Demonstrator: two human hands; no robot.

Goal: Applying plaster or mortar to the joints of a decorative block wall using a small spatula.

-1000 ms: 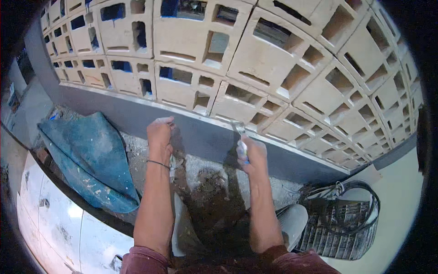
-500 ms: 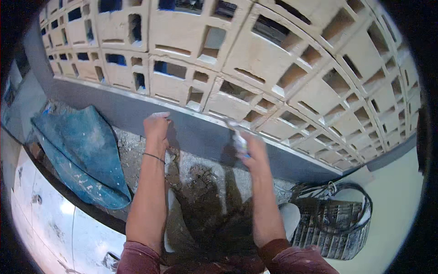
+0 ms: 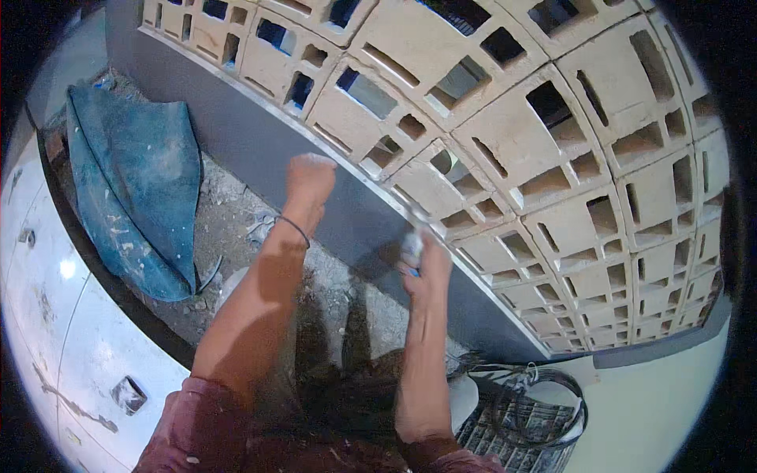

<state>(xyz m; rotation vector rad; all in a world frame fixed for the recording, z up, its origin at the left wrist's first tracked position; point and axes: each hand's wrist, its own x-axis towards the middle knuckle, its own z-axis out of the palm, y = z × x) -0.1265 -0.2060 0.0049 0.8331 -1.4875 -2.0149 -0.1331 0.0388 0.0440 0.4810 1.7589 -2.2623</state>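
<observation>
The left hand [image 3: 310, 177] is closed in a fist against the grey ledge [image 3: 260, 142] below the wall of pale patterned blocks [image 3: 505, 134], and whether it holds anything cannot be told. The right hand [image 3: 426, 268] is clenched around a small whitish tool [image 3: 411, 246] whose tip sits at the joint between ledge and blocks. A blue tarp [image 3: 134, 181] lies on the rubble-strewn ground to the left, and a woven bag [image 3: 520, 410] sits at lower right.

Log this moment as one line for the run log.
left hand: fist against grey ledge | right hand: grip on small tool at block wall | blue tarp on left
</observation>
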